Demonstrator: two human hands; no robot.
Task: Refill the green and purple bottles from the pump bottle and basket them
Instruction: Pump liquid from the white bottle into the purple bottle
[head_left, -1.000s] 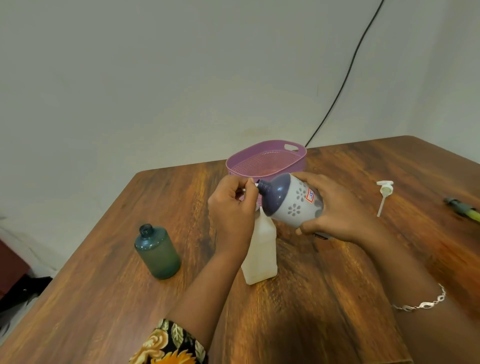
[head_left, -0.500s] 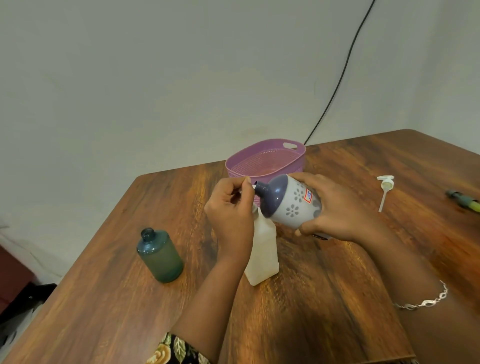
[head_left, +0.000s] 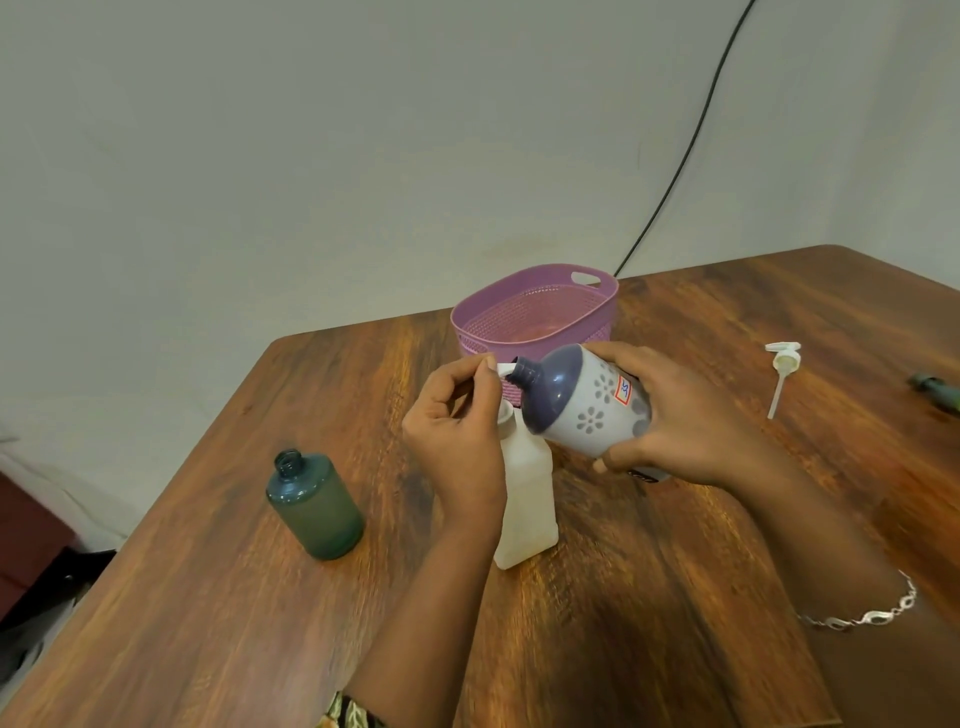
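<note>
As your right hand (head_left: 691, 426) grips the purple bottle (head_left: 587, 410), your left hand (head_left: 457, 431) pinches a white piece (head_left: 505, 370) at its mouth.

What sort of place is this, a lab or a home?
Probably a plain room in a home or small office, not a lab: a wood-grain table against a bare pale wall, a black cable running down it, and a household purple basket.

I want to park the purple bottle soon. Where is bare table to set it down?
Bare wood lies between the green bottle and the basket, between the basket and the pump head, and before the pump bottle, between the forearms. Crowded where the left hand, pinching a white cap, meets the purple bottle in the right hand.
</note>
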